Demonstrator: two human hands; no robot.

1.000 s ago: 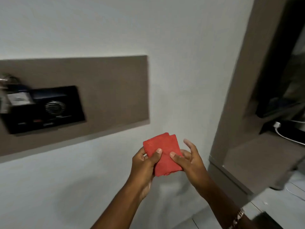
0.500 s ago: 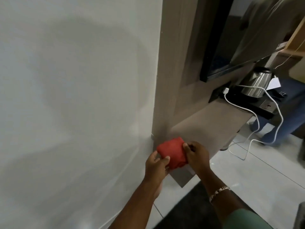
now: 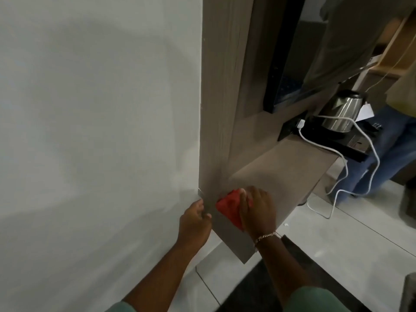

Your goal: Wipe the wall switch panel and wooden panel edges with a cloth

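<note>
A folded red cloth (image 3: 229,208) lies pressed on the near left corner of a brown wooden shelf (image 3: 281,167). My right hand (image 3: 256,210) is flat on top of the cloth and holds it down. My left hand (image 3: 194,221) rests against the shelf's left edge, fingers curled on the rim beside the white wall (image 3: 90,131). An upright wooden panel (image 3: 216,97) rises from the shelf's back left corner. The wall switch panel is out of view.
A steel kettle (image 3: 342,113) stands on a black base at the shelf's far end, with a white cable (image 3: 337,154) trailing down to the tiled floor. A black-framed screen (image 3: 283,64) hangs above. Another person in jeans (image 3: 387,149) stands at the right. A dark mat (image 3: 281,284) lies below.
The view swung right, away from the switch panel to the shelf. Both hands carried the cloth down; my left hand let go of it and my right hand now presses it on the shelf corner.
</note>
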